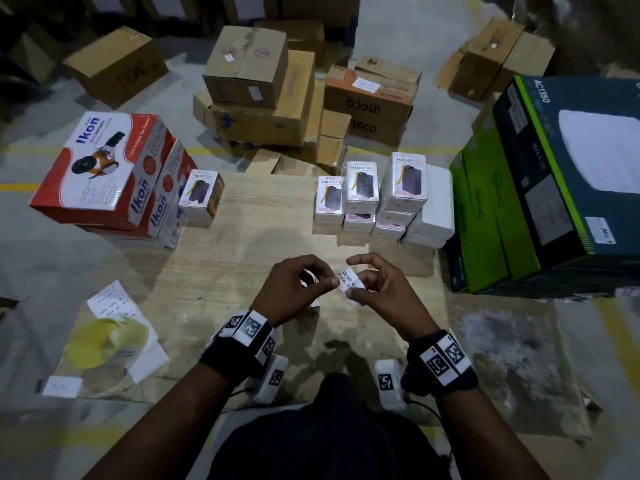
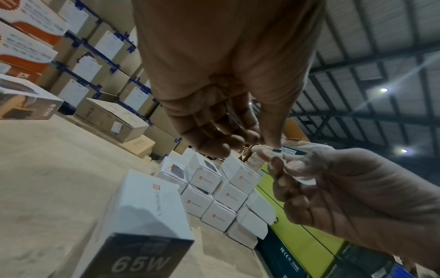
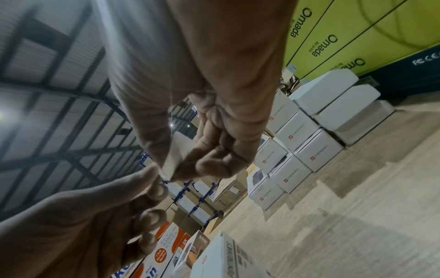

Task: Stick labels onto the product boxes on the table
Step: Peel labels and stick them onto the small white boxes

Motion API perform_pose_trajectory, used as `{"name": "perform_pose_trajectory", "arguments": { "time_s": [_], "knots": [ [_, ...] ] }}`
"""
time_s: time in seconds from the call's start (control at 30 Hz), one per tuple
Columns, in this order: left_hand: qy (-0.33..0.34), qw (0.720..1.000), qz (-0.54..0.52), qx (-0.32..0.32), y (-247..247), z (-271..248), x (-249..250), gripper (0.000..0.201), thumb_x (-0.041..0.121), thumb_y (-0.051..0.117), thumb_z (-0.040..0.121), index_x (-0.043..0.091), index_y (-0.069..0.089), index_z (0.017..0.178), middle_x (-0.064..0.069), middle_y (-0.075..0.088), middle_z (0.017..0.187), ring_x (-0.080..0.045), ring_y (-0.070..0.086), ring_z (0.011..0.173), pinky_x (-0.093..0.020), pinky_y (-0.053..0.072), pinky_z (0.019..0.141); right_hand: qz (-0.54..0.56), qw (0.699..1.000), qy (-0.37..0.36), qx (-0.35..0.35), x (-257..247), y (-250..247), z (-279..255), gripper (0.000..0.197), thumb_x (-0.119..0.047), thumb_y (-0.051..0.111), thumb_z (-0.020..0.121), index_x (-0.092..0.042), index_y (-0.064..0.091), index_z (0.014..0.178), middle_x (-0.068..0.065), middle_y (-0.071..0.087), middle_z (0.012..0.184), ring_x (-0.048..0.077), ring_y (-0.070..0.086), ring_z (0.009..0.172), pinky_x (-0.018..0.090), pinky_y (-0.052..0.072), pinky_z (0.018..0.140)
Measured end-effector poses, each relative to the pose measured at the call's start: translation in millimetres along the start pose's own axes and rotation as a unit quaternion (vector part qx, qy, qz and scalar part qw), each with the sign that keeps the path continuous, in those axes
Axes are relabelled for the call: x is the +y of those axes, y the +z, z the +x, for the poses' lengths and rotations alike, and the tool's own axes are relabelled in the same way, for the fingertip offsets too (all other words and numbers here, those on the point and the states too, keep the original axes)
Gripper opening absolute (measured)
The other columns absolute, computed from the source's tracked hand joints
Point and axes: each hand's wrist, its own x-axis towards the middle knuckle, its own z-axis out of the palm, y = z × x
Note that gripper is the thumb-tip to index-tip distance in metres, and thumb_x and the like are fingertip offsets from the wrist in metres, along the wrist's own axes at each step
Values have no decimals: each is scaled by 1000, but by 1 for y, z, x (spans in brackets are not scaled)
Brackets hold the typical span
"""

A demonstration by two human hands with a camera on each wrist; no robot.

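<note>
I see a pale wood-grain worktop (image 1: 242, 244). At my 1 o'clock a stack of white boxes (image 1: 381, 202) sits on it, touching green cartons (image 1: 485, 216) at 2. At 11, one white box (image 1: 201, 192) stands beside red Ikon boxes (image 1: 104, 174). At 8 lie papers (image 1: 114, 303) and a yellow roll (image 1: 93, 341).

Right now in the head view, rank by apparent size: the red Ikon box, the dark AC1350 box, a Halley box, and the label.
1. AC1350 box
2. Ikon box
3. Halley box
4. label, pinched by both hands.
</note>
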Motion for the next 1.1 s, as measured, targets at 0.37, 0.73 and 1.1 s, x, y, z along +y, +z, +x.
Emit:
{"name": "perform_pose_trajectory", "arguments": {
  "time_s": [0.37,0.73,1.1],
  "knots": [
    [-56,995,-85,23,-2,-4,-4,10,20,78,85,10,75,87,-9,73,78,-17,65,66,-36,55,66,-34,998,-23,45,9,-2,4,17,-13,79,85,-14,73,101,5,76,81,9,65,74,20,48,68],
    [-156,974,-104,128,4,-10,-30,7,13,79,83,12,77,76,2,76,74,-8,71,70,-18,51,63,60,990,34,126,31,17,27,12,-10,83,80,-5,78,89,9,78,85,16,72,79,24,54,68],
    [-242,956,74,151,10,-4,-57,13,31,75,85,20,79,89,1,77,92,-11,68,84,-22,47,70,79,986,84,123,68,42,46,5,-5,70,92,-7,75,90,14,76,91,16,70,82,27,59,71]
  ]
}}
